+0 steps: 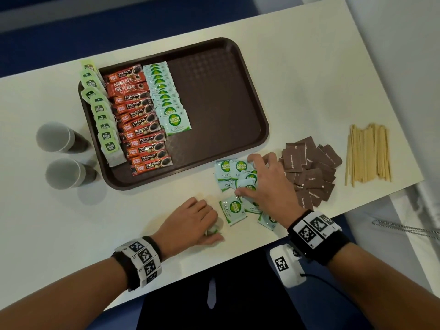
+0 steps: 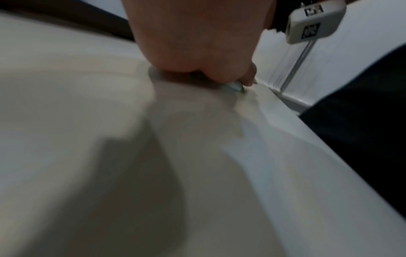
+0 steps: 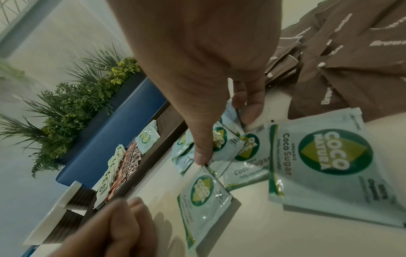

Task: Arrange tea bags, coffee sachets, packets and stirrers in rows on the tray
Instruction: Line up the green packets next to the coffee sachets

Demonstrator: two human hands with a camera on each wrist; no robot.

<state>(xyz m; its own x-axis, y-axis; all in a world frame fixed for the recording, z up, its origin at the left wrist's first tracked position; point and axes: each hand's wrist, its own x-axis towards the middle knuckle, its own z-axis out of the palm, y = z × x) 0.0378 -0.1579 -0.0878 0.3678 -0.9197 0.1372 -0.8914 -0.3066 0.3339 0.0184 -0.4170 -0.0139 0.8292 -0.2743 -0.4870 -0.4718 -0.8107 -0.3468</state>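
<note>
The brown tray (image 1: 219,96) holds three rows from its left side: green tea bags (image 1: 102,115), red coffee sachets (image 1: 140,120) and Coco Natura sugar packets (image 1: 166,91). Its right half is bare. Several loose Coco sugar packets (image 1: 233,209) lie on the table in front of the tray's right corner. My right hand (image 1: 246,177) is down on that pile, with thumb and fingers pinching one packet (image 3: 224,144). My left hand (image 1: 212,225) rests on the table beside the pile, fingers curled round a crumpled packet (image 2: 236,88) that barely shows.
A heap of brown sugar packets (image 1: 309,167) lies right of my right hand, and beyond it a bundle of wooden stirrers (image 1: 367,156) near the table's right edge. Two paper cups (image 1: 56,136) (image 1: 66,173) lie left of the tray. The table's front edge runs just under my wrists.
</note>
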